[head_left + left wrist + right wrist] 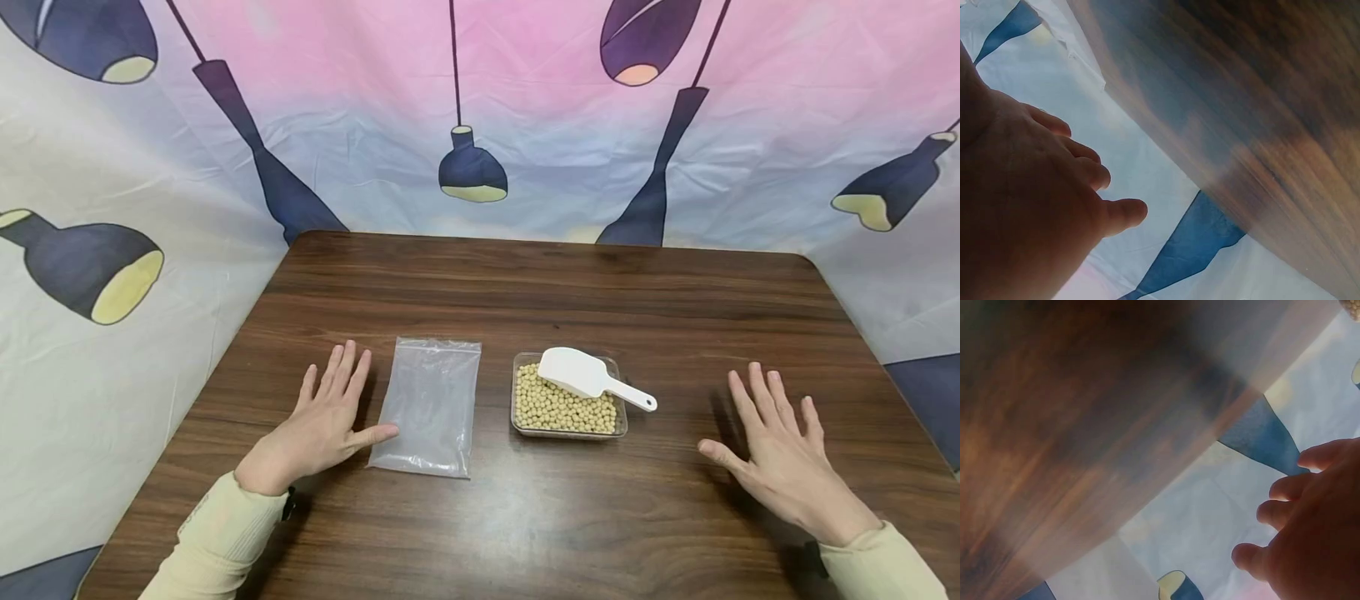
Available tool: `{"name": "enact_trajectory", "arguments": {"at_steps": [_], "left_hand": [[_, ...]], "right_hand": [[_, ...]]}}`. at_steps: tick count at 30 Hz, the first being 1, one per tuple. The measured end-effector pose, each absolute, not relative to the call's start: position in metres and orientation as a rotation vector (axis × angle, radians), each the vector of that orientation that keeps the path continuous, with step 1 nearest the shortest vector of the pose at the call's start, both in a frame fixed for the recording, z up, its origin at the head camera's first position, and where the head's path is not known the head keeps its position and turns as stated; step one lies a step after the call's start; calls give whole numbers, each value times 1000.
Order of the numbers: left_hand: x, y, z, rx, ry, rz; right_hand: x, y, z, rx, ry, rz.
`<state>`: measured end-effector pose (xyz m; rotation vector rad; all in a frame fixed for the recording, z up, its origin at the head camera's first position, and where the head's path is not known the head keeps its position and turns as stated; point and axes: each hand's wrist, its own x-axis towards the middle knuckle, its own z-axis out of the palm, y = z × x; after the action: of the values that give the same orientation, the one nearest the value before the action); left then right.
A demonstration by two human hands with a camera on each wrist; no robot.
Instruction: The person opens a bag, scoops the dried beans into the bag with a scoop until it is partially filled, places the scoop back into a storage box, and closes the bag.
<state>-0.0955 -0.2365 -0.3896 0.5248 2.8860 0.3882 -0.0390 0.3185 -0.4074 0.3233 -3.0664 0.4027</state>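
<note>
In the head view a clear zip bag (429, 408) lies flat on the table. Beside its left edge is my left hand (318, 429), fingers spread, holding nothing; the thumb tip overlaps the bag's edge, and I cannot tell if it touches. A clear plastic box (564, 434) of pale round beans (551, 408) stands right of the bag. Across the beans rests a white scoop (581, 375), its handle sticking out over the box's right side. Farther right, my right hand (787, 467) is empty with spread fingers. Both wrist views show only relaxed fingers, the left hand (1035, 187) and right hand (1322, 525).
The dark wooden table (555, 517) extends around these things, with rounded far corners. Behind it and along both sides hangs a cloth (375, 158) printed with dark lamps.
</note>
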Motion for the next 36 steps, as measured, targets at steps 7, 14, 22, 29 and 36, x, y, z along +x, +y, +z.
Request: {"name": "enact_trajectory", "arguments": {"at_steps": [7, 14, 22, 29, 36], "left_hand": [[-94, -237, -385, 537, 2892, 374], [-106, -229, -368, 590, 2900, 396], [-159, -193, -358, 792, 2845, 293], [-192, -167, -362, 770, 2761, 186], [-197, -171, -375, 722, 2720, 215]], "right_hand": [[-38, 321, -404, 314, -3080, 413], [-41, 310, -390, 346, -3012, 461], [-52, 261, -381, 528, -2836, 581], [-61, 233, -376, 621, -2729, 681], [-64, 219, -372, 662, -2720, 709]]}}
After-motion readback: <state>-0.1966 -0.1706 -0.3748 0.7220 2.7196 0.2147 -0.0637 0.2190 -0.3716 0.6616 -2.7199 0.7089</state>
